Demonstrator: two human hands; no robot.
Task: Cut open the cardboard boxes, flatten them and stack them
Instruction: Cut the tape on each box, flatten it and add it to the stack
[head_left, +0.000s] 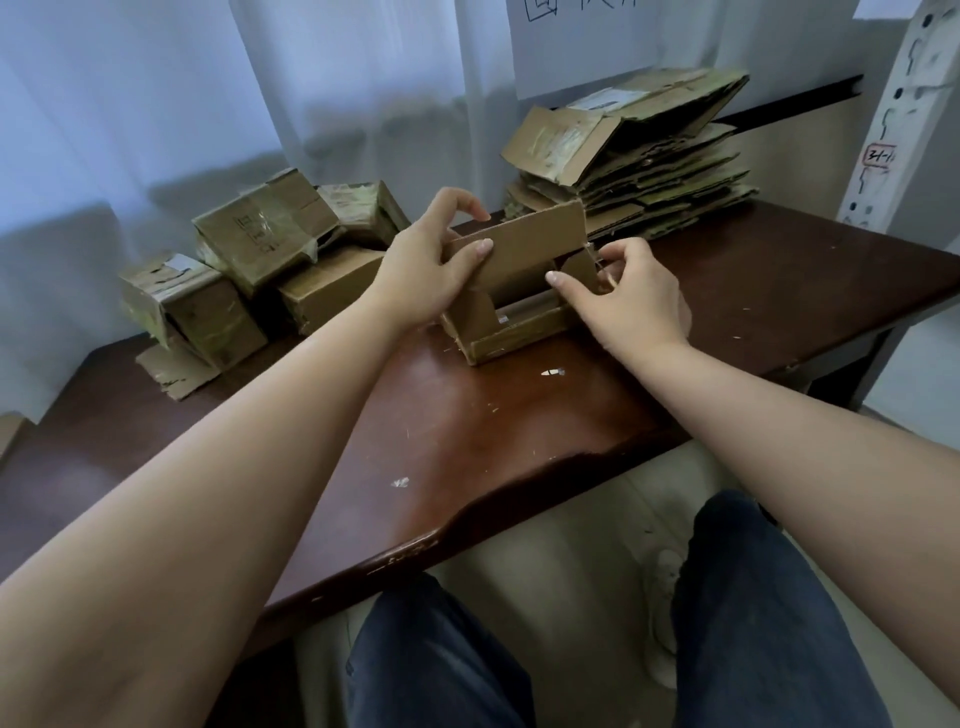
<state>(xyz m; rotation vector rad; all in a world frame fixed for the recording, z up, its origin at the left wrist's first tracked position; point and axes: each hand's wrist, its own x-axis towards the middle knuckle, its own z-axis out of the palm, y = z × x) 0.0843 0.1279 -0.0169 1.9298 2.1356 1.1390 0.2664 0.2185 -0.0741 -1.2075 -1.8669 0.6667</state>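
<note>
Holding, in the head view: small opened cardboard box (511, 296), mid-desk (493, 441), long flap raised. Left hand (423, 270) pinches the flap's left end; right hand (631, 296) has its fingers (563, 283) gripping the right side panel. Uncut boxes (260, 270) lie left; flattened stack (639, 161) sits rear right. Step judged: flattening. Next move calls for collapsing the walls, then carrying the piece to the stack.

Between our left hand (423, 270) and right hand (626, 301) stands the opened box (511, 291) on the table (467, 441); uncut boxes (260, 270) lie left of our left hand, the flattened stack (634, 156) behind our right.
</note>
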